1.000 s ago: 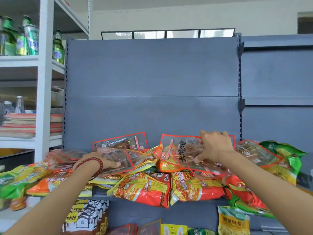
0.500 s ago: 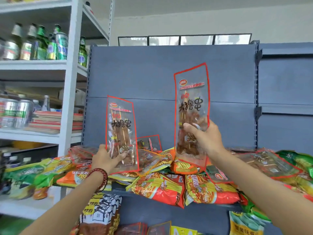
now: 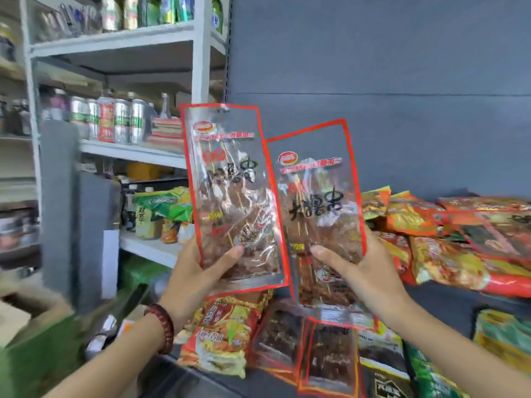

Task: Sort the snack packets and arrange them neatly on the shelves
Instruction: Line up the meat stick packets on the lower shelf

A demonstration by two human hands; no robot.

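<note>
Snack packets (image 3: 230,182) aloft, side by side

A bracelet (image 3: 162,328) of round dark red beads circles the wrist of the left hand (image 3: 191,278). Both forearms are bare.

L hand (image 3: 195,275) & R hand (image 3: 366,272) up — both gripping, thumbs fwd.

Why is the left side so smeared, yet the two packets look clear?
Head view: motion blur smears the white metal rack and silver cans; the left clear red-edged skewer packet and the right one look sharper, with glare on their plastic.
</note>
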